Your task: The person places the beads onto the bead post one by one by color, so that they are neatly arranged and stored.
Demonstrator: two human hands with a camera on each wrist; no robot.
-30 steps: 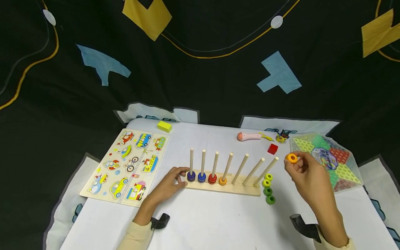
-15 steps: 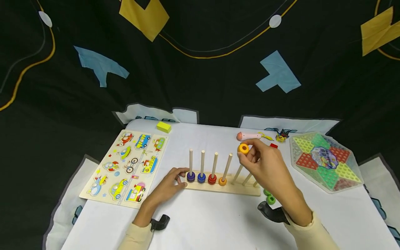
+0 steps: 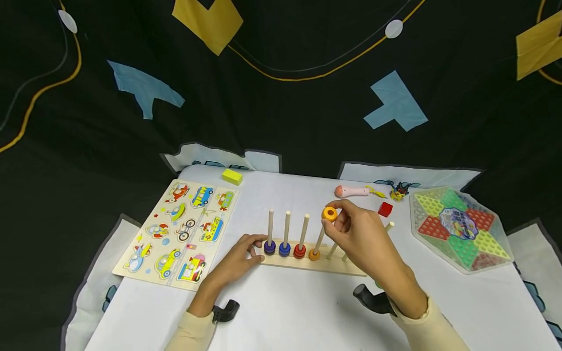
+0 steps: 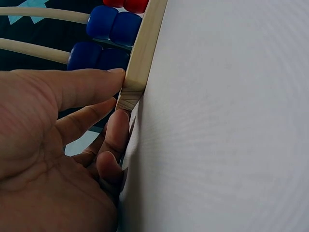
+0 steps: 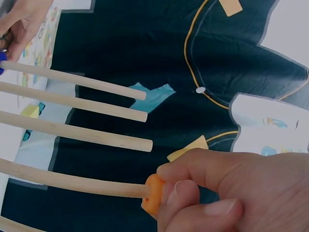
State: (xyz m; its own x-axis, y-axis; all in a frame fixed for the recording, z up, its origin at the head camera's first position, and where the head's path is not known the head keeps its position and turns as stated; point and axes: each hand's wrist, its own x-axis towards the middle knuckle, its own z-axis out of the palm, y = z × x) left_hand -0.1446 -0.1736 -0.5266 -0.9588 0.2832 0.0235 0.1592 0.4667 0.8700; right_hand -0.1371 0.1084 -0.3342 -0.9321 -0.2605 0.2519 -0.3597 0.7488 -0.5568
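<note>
- At the tip of the fourth peg, an orange ring is pinched by the right hand.
- On the tabletop, one end of the rack is gripped by the left hand.

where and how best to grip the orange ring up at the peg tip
The orange ring is probably best pinched by its outer rim, from the right, as the right hand does: its round edge suits finger and thumb, and the middle hole is left free for the peg.
</note>
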